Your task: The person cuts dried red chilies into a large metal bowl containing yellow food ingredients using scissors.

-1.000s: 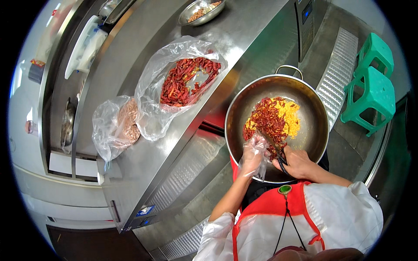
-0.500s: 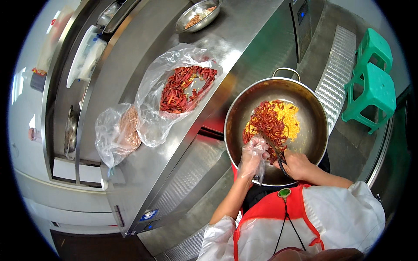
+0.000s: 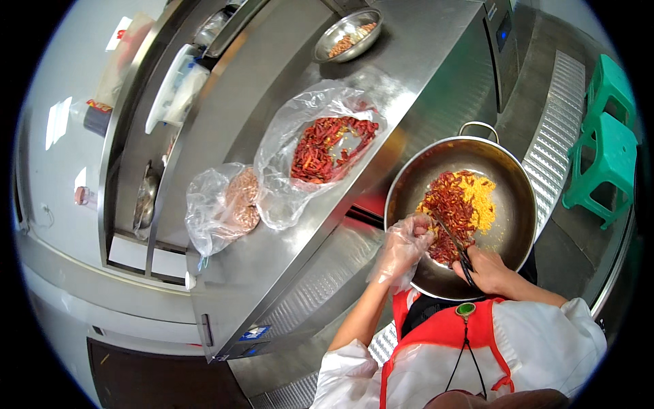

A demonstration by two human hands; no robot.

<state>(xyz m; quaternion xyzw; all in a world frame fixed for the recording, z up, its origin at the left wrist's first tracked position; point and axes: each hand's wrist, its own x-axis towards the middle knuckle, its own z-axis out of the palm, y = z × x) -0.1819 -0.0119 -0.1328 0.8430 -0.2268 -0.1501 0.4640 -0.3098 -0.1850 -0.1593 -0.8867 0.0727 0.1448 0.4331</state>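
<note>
In front of me a wide steel pot (image 3: 514,232) holds a heap of cut dried red chilies (image 3: 446,198) beside yellow seeds (image 3: 482,204). My left hand (image 3: 403,249), in a clear plastic glove, is over the pot's left rim with its fingers pinched together. What sits between those fingertips is too small to make out. My right hand (image 3: 489,271) is bare and grips black-handled scissors (image 3: 466,262) at the near right side of the pot. Their blades point up and left over the chilies, close to my left fingertips.
Left of the pot, a steel counter (image 3: 286,249) carries an open clear bag of dried red chilies (image 3: 317,157), a bag of pinkish-brown small pieces (image 3: 242,201) and a steel bowl (image 3: 327,51) with food in it. Green plastic stools (image 3: 606,167) stand at the right.
The whole view has shifted, so the scene sits further right and slightly lower. My left hand has moved a little left, off the chili heap toward the rim. The scissors stay in my right hand.
</note>
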